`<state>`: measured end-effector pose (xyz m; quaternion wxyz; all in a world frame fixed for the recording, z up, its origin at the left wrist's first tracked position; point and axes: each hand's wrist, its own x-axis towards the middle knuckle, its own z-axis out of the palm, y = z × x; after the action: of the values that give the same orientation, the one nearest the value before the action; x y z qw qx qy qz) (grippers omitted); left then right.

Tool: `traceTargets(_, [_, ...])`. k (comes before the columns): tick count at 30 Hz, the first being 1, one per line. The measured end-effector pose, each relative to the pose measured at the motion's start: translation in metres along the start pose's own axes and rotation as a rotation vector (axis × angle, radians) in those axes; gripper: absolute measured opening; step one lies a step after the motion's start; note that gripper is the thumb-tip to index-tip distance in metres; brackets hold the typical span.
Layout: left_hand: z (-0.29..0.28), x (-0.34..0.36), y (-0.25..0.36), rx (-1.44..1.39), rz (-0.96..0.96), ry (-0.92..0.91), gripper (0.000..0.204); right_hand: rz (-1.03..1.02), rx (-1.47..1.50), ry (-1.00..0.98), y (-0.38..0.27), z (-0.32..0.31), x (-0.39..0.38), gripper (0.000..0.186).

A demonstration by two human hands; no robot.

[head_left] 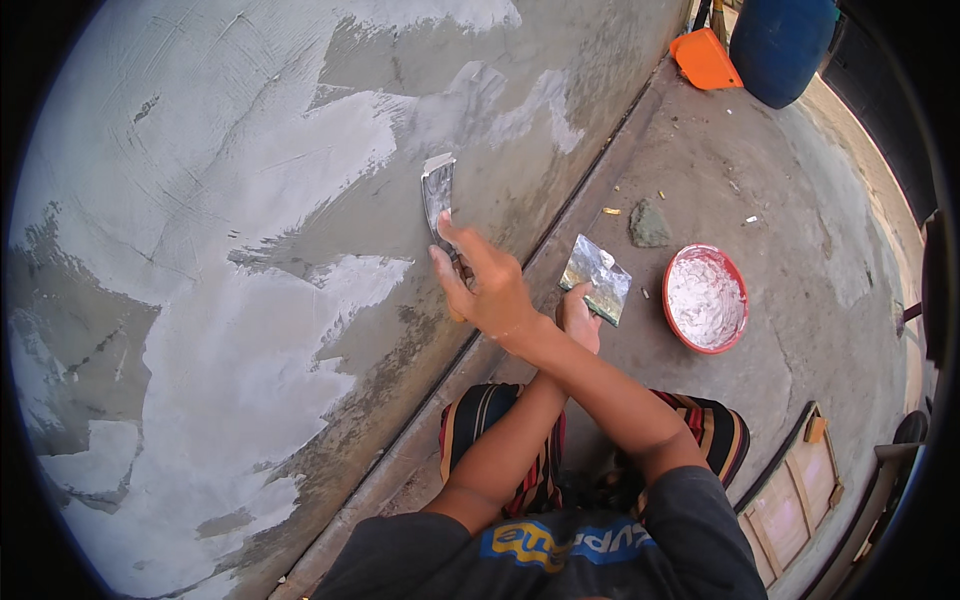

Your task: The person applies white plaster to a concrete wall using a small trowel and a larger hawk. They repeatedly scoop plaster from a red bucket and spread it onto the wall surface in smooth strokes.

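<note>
My forearms cross, the right one over the left. In my right hand (490, 295) is a putty knife (437, 197), its blade pointing up beside the grey wall (420, 330) and carrying white putty along its tip. Whether the blade touches the wall, I cannot tell. My left hand (578, 318) grips the near edge of a square, smeared plate (598, 278) with a small dab of white on it. White putty (290, 160) covers much of the wall in uneven patches, with bare grey showing between them. A red bowl (743, 310) of white putty sits on the ground to the right of the plate.
A grey stone (650, 224) lies between the plate and the bowl. At the far right stand an orange dustpan (705, 60) and a blue barrel (783, 45). A wooden-framed panel (795, 490) rests at the lower right. Small scraps dot the concrete floor (800, 220).
</note>
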<state>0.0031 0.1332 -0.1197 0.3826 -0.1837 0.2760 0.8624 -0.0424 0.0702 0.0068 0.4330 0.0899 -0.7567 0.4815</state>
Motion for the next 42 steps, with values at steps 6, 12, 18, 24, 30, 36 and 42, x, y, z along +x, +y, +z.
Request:
traceTargets(6, [0.01, -0.006, -0.024, 0.105, -0.061, 0.14, 0.04, 0.091, -0.081, -0.162, 0.001, -0.028, -0.034, 0.033])
traceTargets(12, [0.007, -0.005, -0.025, 0.082, -0.045, 0.114, 0.046, 0.173, -0.01, -0.134, -0.035, -0.061, 0.021, 0.036])
traceTargets(18, [0.025, -0.027, -0.023, 0.108, 0.002, 0.069, 0.049, 0.07, -0.02, -0.264, -0.016, -0.052, -0.002, 0.035])
traceTargets(24, [0.028, -0.03, -0.023, 0.088, -0.037, 0.097, 0.047, 0.17, -0.003, -0.202, -0.027, -0.069, 0.002, 0.033])
traceTargets(30, [0.018, -0.027, -0.021, 0.087, -0.041, 0.03, 0.042, 0.23, 0.048, -0.139, -0.028, -0.026, 0.003, 0.036])
traceTargets(36, [0.017, -0.028, -0.017, 0.098, -0.059, 0.014, 0.039, 0.333, 0.066, -0.303, -0.043, -0.05, -0.019, 0.033])
traceTargets(42, [0.019, -0.033, -0.016, 0.148, -0.065, 0.053, 0.04, 0.504, 0.202, -0.147, -0.041, -0.033, 0.011, 0.029])
